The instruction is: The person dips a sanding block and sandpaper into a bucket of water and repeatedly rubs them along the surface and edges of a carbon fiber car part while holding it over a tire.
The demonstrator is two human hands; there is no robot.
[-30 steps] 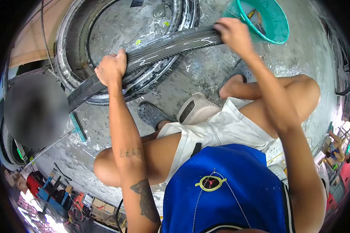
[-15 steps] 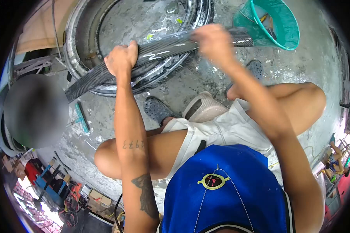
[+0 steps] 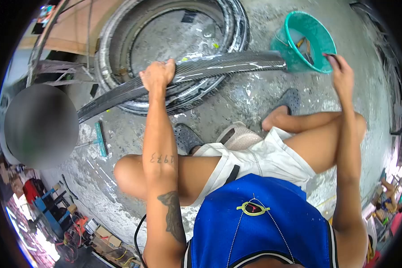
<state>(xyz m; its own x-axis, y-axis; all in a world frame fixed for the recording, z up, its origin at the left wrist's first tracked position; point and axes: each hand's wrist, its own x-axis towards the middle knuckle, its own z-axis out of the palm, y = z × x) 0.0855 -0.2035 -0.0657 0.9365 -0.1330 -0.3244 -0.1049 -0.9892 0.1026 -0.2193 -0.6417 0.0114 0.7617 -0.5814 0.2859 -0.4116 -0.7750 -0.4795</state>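
Observation:
A long, curved strip with a dark carbon-fibre weave (image 3: pixel 228 64) lies across a large ring-shaped tyre or mould (image 3: pixel 114 31); its surface looks wet and glossy. My left hand (image 3: pixel 158 75) is closed over the strip left of its middle. At the right, my right hand (image 3: pixel 342 73) is raised by the rim of a green bucket (image 3: pixel 281 47), off the strip. Its fingers pinch a small, thin dark piece whose kind I cannot make out. Inside the bucket are some liquid and a few tools (image 3: pixel 304 50), one with a yellowish handle.
A teal squeegee-like tool (image 3: pixel 101 139) lies on the wet, stained concrete floor (image 3: pixel 210 107) to the left. A blurred round patch hides the area beside it. Tools and cables (image 3: pixel 76 228) crowd the lower left. Another person (image 3: pixel 391 196) appears at the far right.
My right hand has left the strip and moved right to the bucket's rim. My left hand stays on the strip. The whole view has shifted slightly.

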